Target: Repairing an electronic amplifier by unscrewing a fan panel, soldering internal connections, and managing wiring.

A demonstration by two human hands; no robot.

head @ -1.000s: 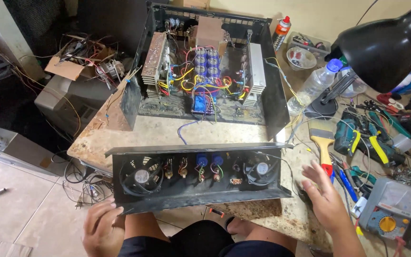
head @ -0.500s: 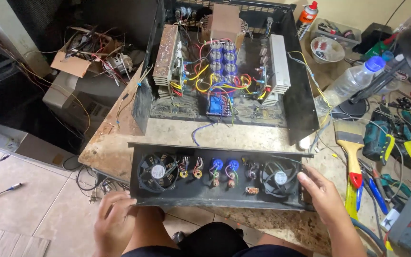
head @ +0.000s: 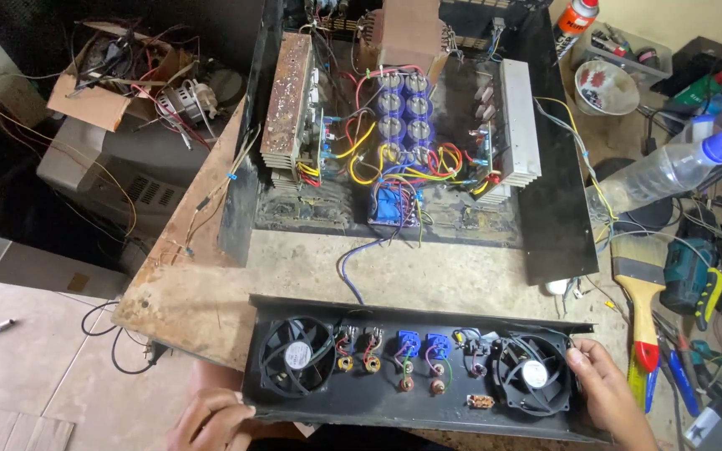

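While panel rests at near bench edge, left hand curls loosely under lower-left corner of black rear panel; right hand pinches right end beside right fan. Support both ends evenly, keep panel level, avoid strain on blue wire running to far open amplifier chassis. Paintbrush lies right.

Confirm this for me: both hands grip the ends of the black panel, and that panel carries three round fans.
Not quite. The head view shows both the left hand and right hand at the ends of the black panel, but it carries two round fans, the left fan and the right fan.
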